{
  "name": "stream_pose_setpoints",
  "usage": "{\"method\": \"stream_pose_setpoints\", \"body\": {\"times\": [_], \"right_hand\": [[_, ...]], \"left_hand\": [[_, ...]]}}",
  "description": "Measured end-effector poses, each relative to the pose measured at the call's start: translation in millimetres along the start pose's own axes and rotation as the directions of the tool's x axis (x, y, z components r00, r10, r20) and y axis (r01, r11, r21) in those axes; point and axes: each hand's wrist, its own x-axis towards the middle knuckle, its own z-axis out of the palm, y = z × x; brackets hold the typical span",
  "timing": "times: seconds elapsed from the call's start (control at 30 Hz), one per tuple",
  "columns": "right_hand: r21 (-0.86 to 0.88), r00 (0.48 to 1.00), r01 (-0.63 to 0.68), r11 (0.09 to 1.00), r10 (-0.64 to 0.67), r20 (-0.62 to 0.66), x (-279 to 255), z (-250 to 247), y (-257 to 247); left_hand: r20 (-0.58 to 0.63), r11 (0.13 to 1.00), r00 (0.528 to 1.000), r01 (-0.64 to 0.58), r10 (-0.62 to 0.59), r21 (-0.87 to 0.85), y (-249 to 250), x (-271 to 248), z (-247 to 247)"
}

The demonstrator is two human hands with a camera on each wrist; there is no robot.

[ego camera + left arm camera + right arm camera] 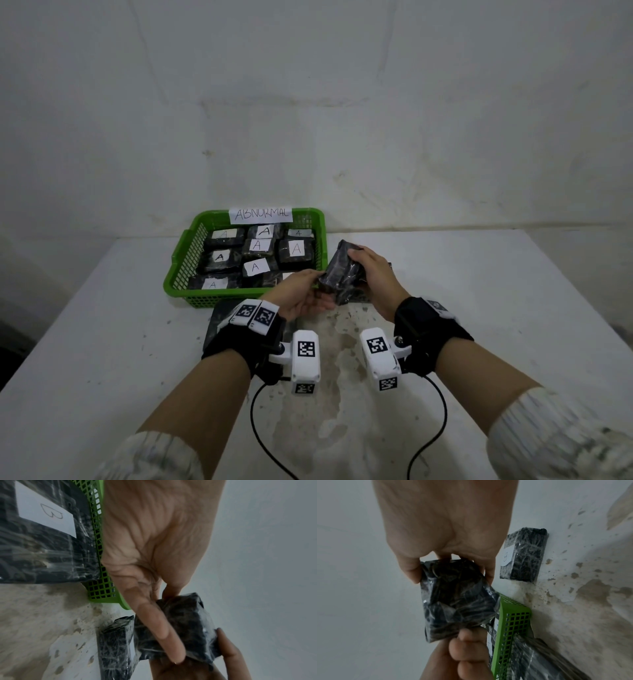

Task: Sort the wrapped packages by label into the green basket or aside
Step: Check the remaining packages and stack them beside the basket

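Both hands hold one black plastic-wrapped package [337,275] in the air just right of the green basket [219,295]. My left hand [317,286] pinches its near lower end, thumb across the front [164,632]. My right hand [359,265] grips the upper end from the right, fingers curled round it [412,573]. No label shows on the held package [453,599]. The basket carries an "ABNORMAL" sign [261,215] and holds several black packages with "A" labels [296,248].
A large black package labelled "B" [46,513] lies on the table against the basket's front, partly under my left wrist [219,318]. A smaller labelled package [523,555] lies on the table right of the basket. The white table [496,308] is stained in the middle; two cables hang near me.
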Motion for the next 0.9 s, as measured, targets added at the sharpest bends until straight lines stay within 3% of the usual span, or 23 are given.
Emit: {"method": "stream_pose_setpoints", "body": {"times": [0.6, 0.73, 0.9], "right_hand": [[-0.015, 0.990, -0.027, 1.000, 0.029, 0.141, 0.0, 2.9, -0.5], [-0.079, 0.995, 0.016, 0.997, -0.009, 0.096, -0.2, 4.3, 6.0], [0.097, 0.995, -0.072, 0.993, 0.064, 0.082, 2.9, 1.6, 2.1]], "left_hand": [[-0.008, 0.998, 0.998, -0.059, 0.059, 0.002, 0.4, -0.9, -2.3], [0.002, 0.998, 0.998, -0.060, 0.060, 0.021, 1.6, -1.6, -0.6], [-0.010, 0.996, 0.996, -0.088, 0.088, 0.034, 0.3, -3.1, 0.1]]}}
